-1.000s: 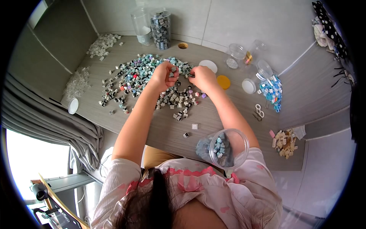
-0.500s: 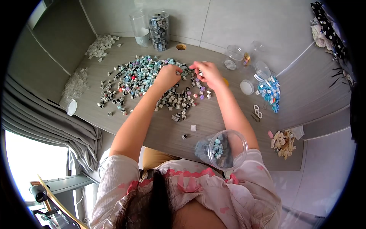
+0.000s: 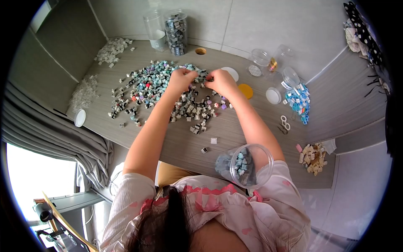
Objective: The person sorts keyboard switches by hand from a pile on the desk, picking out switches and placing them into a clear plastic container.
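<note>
A wide pile of small teal, black and white pieces [image 3: 155, 80] spreads over the grey table. Over its right part is my left hand [image 3: 182, 80], its fingers bent together at the tips; anything between them is too small to make out. My right hand [image 3: 221, 82] is close by on the right, its fingers curled down at the pile's edge, their tips partly hidden. Near my right forearm a clear jar [image 3: 252, 165] lies tipped with teal pieces in it. A white square piece [image 3: 214, 140] and a dark piece [image 3: 204, 150] lie apart in front.
Behind the pile stand a clear jar [image 3: 154, 35] and a filled jar [image 3: 175, 33]. White pieces [image 3: 111, 51] lie back left, a yellow lid [image 3: 245, 91] and white lid [image 3: 273, 95] at right, beyond them blue pieces [image 3: 298, 103], scissors [image 3: 285, 122] and beige pieces [image 3: 312, 158].
My right hand rose with its fingers spread, then came back down to the pile's edge and curled. My left hand turned slightly, and the grey piece seen at its fingers is no longer visible.
</note>
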### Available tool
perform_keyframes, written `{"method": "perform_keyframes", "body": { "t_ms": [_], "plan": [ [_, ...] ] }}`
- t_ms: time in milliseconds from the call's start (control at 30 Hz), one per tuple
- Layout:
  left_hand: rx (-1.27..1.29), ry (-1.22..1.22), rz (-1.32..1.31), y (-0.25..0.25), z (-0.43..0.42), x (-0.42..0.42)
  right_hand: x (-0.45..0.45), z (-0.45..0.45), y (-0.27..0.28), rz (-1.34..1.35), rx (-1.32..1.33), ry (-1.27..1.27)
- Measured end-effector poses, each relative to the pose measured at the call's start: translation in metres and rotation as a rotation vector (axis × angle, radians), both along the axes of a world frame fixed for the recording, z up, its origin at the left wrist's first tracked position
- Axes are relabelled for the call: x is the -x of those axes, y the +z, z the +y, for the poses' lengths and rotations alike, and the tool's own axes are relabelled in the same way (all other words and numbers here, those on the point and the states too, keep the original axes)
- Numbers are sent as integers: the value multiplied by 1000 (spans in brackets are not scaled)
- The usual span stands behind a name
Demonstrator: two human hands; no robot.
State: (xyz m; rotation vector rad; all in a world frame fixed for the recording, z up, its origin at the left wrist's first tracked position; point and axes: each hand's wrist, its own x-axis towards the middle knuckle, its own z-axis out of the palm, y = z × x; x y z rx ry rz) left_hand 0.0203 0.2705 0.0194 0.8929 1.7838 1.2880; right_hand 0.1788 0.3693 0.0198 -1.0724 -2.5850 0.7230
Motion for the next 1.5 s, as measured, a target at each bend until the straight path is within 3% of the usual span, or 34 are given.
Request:
{"method": "perform_keyframes", "body": {
  "t_ms": [100,133,233,333,433,533,633,767,967,1067,1100,1200,1233,1300,1400,1500],
  "plan": [
    [-158,62,-917,-3,-3,13,1,3,-4,2,26,12],
    [-174,73,-1054,1,-8,13,2,4,-7,9,33,16],
    [-246,66,-1236,2,-13,12,2,5,-12,-28,-41,39],
    [-220,140,-1197,19,-18,0,1,5,-13,-28,-69,48],
    [-210,110,-1060,6,-8,5,-4,3,-10,147,35,11],
    [-143,-43,-351,-8,1,7,-8,20,-9,625,941,-92],
    [-141,-183,518,-11,8,5,-23,18,4,998,1445,73],
    [-41,-270,896,-17,26,2,-29,24,7,1038,1489,15],
    [52,-263,905,-18,34,-2,-30,32,12,740,867,-53],
    [12,-175,674,-10,24,-3,-22,52,-15,391,89,30],
    [-9,-131,571,-6,21,-1,-20,49,-9,286,70,11],
    [-75,13,-510,2,14,13,-10,44,2,38,3,-17],
    [-112,-53,-817,2,11,21,-7,45,1,-2,-23,-14],
    [-209,29,-1039,6,3,28,1,50,-1,-77,-21,5],
    [-248,2,-1053,15,-7,32,7,54,-1,-162,20,30],
    [-175,43,-830,13,-4,34,8,50,0,-131,47,0]
  ]
}}
